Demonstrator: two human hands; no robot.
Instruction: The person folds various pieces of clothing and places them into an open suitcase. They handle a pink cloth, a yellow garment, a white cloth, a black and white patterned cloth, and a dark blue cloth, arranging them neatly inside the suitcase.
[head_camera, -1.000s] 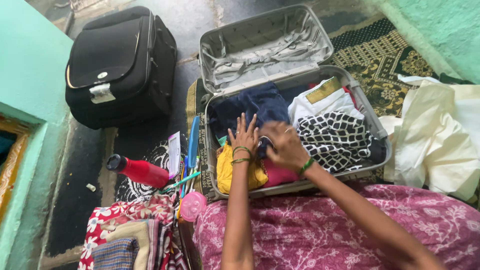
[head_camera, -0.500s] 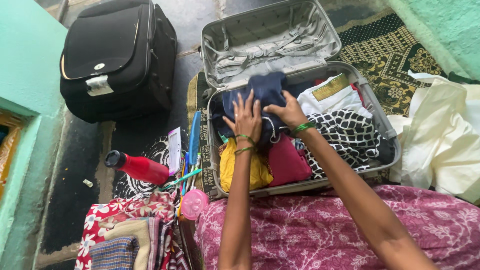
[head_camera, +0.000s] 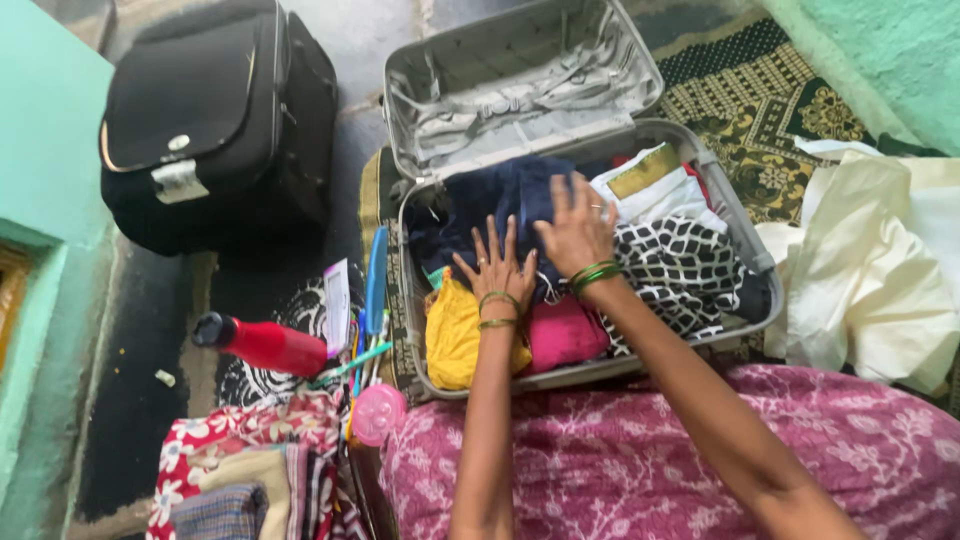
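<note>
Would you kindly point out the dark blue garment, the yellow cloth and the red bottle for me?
dark blue garment (head_camera: 490, 195), head view, on its bare upper fold above the fingers.
yellow cloth (head_camera: 450, 335), head view, on the middle of the bundle.
red bottle (head_camera: 275, 347), head view, on the red body.

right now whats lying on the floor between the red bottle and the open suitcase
In the head view, between the red bottle and the open suitcase lie a white card, a blue comb-like piece and some pens on the dark mat.

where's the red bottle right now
In the head view the red bottle lies on its side on the floor, left of the open suitcase, below the black bag.
</note>
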